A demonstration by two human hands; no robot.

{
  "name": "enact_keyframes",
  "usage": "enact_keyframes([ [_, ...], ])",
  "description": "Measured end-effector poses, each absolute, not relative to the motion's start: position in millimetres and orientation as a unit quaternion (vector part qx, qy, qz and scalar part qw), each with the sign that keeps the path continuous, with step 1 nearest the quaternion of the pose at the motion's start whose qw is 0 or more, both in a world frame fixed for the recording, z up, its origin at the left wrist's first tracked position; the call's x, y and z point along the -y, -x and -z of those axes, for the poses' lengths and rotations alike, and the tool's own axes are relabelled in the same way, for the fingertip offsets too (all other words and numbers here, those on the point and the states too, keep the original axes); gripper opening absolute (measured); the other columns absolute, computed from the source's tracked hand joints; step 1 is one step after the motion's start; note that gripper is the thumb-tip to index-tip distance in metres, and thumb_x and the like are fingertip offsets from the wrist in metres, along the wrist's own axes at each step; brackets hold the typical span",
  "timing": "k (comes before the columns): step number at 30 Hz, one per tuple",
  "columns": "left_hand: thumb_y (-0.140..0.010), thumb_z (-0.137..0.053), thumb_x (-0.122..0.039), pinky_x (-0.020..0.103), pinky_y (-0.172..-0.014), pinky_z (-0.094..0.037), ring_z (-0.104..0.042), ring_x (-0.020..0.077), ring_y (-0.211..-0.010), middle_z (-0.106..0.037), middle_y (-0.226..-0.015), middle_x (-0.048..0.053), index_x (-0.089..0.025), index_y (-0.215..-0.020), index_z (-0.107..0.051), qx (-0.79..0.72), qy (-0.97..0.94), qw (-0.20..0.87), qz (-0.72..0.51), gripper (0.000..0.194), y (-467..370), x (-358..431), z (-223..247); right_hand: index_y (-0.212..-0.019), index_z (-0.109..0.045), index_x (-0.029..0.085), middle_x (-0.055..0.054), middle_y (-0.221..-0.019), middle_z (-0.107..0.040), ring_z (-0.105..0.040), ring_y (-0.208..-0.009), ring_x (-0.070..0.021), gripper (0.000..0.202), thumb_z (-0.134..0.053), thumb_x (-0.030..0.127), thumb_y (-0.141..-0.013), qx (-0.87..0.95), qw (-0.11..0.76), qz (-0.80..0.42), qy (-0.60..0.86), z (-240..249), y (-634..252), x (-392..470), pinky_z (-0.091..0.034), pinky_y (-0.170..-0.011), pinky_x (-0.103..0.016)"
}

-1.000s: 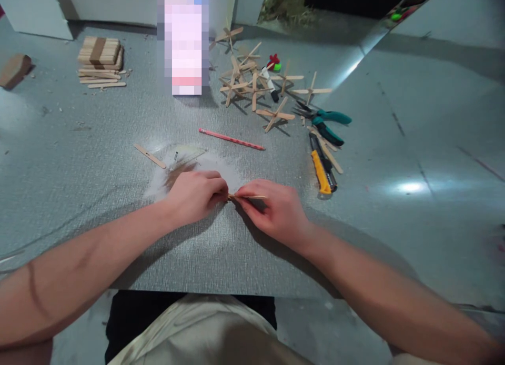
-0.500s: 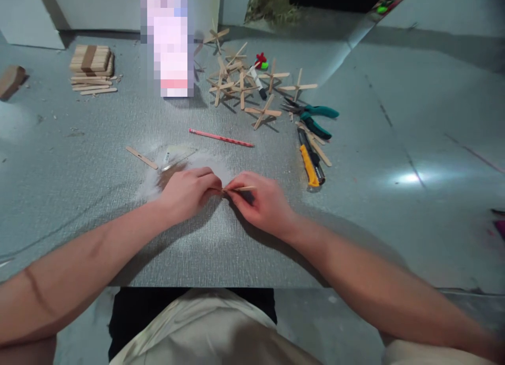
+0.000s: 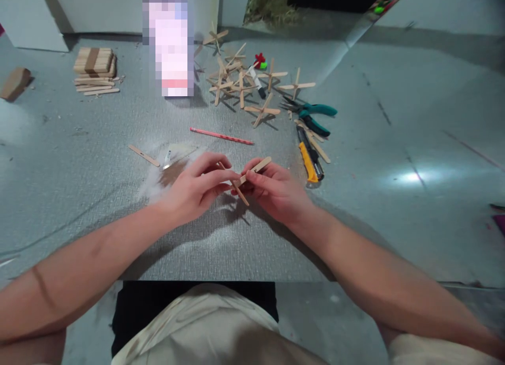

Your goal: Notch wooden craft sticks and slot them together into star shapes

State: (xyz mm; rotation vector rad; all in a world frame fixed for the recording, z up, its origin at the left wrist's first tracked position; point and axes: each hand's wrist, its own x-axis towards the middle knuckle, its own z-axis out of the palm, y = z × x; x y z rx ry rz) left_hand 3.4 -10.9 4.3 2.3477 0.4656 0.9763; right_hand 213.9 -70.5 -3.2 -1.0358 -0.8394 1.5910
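Two flat wooden craft sticks meet in a cross between my hands, raised a little above the table. My right hand (image 3: 278,189) is closed around one craft stick (image 3: 262,165), its thumb on top, with the rounded end pointing up and right. The second craft stick (image 3: 242,194) runs down to the right across the first. My left hand (image 3: 199,183) has its fingers curled at this crossing stick, near the joint; the fingers partly hide it. By my left wrist lie a brown piece (image 3: 173,173) and a small blade (image 3: 168,159) on pale powder.
Several stick crosses (image 3: 262,111) stand at the back, near a white marker (image 3: 257,82). Teal pliers (image 3: 315,118) and a yellow utility knife (image 3: 308,162) lie to the right. A red pencil (image 3: 221,136) lies ahead. Bundled sticks (image 3: 94,61) sit back left, beside a blurred-out upright object (image 3: 173,54).
The crossed sticks have been lifted and turned, so that both now show. My left fingers have loosened and spread, and my right hand has rolled to bring its thumb on top.
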Motion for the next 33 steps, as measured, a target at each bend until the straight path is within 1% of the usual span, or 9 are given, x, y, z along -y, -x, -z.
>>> enact_keyframes([
  [3,-0.102,-0.052,-0.012,0.029,-0.085,-0.057,-0.066,0.0122,-0.094,-0.064,-0.106,0.004,-0.023,-0.109,-0.070,-0.188,-0.870,0.297,-0.346,0.022,-2,8,-6,-0.088,-0.062,0.024,0.002,-0.077,-0.075,-0.076,-0.070,-0.0189,0.038,-0.086,0.049,-0.076,0.345,0.485,-0.677,0.432,4,-214,71,-0.064,-0.070,-0.034],
  [8,-0.101,-0.052,-0.012,0.026,-0.076,-0.056,-0.067,0.0108,-0.086,-0.068,-0.100,0.003,-0.021,-0.101,-0.070,-0.171,-0.871,0.299,-0.350,0.021,-2,8,-9,-0.090,-0.061,0.024,0.000,-0.079,-0.077,-0.078,-0.072,-0.0210,0.036,-0.081,0.052,-0.081,0.337,0.464,-0.700,0.426,5,-214,75,-0.065,-0.069,-0.035],
  [12,-0.100,-0.051,-0.010,0.027,-0.076,-0.056,-0.069,0.0115,-0.086,-0.070,-0.100,0.003,-0.021,-0.100,-0.070,-0.170,-0.875,0.291,-0.348,0.022,-2,8,-10,-0.091,-0.060,0.025,0.000,-0.079,-0.077,-0.078,-0.070,-0.0219,0.036,-0.078,0.054,-0.083,0.327,0.468,-0.697,0.433,7,-212,75,-0.065,-0.062,-0.034],
  [17,-0.096,-0.049,-0.004,0.024,-0.075,-0.056,-0.069,0.0100,-0.086,-0.070,-0.101,0.003,-0.021,-0.100,-0.071,-0.160,-0.877,0.307,-0.334,0.027,-2,5,-10,-0.088,-0.062,0.023,0.001,-0.076,-0.076,-0.077,-0.069,-0.0201,0.034,-0.081,0.051,-0.082,0.320,0.476,-0.699,0.427,6,-211,75,-0.065,-0.067,-0.034],
  [21,-0.096,-0.046,-0.005,0.024,-0.075,-0.056,-0.069,0.0107,-0.087,-0.071,-0.102,0.004,-0.021,-0.099,-0.072,-0.135,-0.884,0.311,-0.321,0.030,-2,5,-13,-0.089,-0.061,0.024,0.001,-0.073,-0.074,-0.075,-0.066,-0.0186,0.036,-0.082,0.052,-0.082,0.339,0.482,-0.681,0.436,6,-211,77,-0.064,-0.066,-0.033],
  [24,-0.094,-0.043,-0.002,0.022,-0.075,-0.056,-0.069,0.0096,-0.086,-0.070,-0.104,0.005,-0.020,-0.098,-0.070,-0.120,-0.887,0.334,-0.295,0.033,-2,7,-18,-0.088,-0.060,0.024,0.003,-0.070,-0.070,-0.070,-0.060,-0.0158,0.037,-0.082,0.053,-0.081,0.355,0.501,-0.639,0.463,9,-218,72,-0.061,-0.059,-0.029],
  [27,-0.093,-0.042,-0.001,0.021,-0.074,-0.055,-0.068,0.0088,-0.084,-0.069,-0.104,0.004,-0.019,-0.096,-0.068,-0.113,-0.884,0.354,-0.283,0.033,-2,10,-20,-0.083,-0.058,0.024,0.004,-0.068,-0.068,-0.066,-0.055,-0.0121,0.039,-0.083,0.053,-0.081,0.350,0.554,-0.556,0.511,14,-229,62,-0.055,-0.053,-0.024],
  [31,-0.094,-0.052,-0.006,0.025,-0.075,-0.056,-0.069,0.0109,-0.080,-0.071,-0.096,0.004,-0.019,-0.100,-0.070,-0.196,-0.857,0.369,-0.301,0.023,-5,13,-18,-0.086,-0.057,0.025,0.002,-0.070,-0.069,-0.065,-0.054,-0.0136,0.037,-0.080,0.053,-0.083,0.396,0.573,-0.487,0.528,14,-232,55,-0.050,-0.049,-0.026],
  [33,-0.092,-0.058,-0.009,0.023,-0.069,-0.055,-0.070,0.0113,-0.075,-0.072,-0.087,0.002,-0.018,-0.100,-0.070,-0.244,-0.820,0.426,-0.293,0.017,-6,15,-18,-0.088,-0.057,0.026,0.002,-0.072,-0.070,-0.066,-0.058,-0.0152,0.032,-0.079,0.050,-0.085,0.433,0.575,-0.458,0.522,12,-228,57,-0.053,-0.056,-0.029],
])
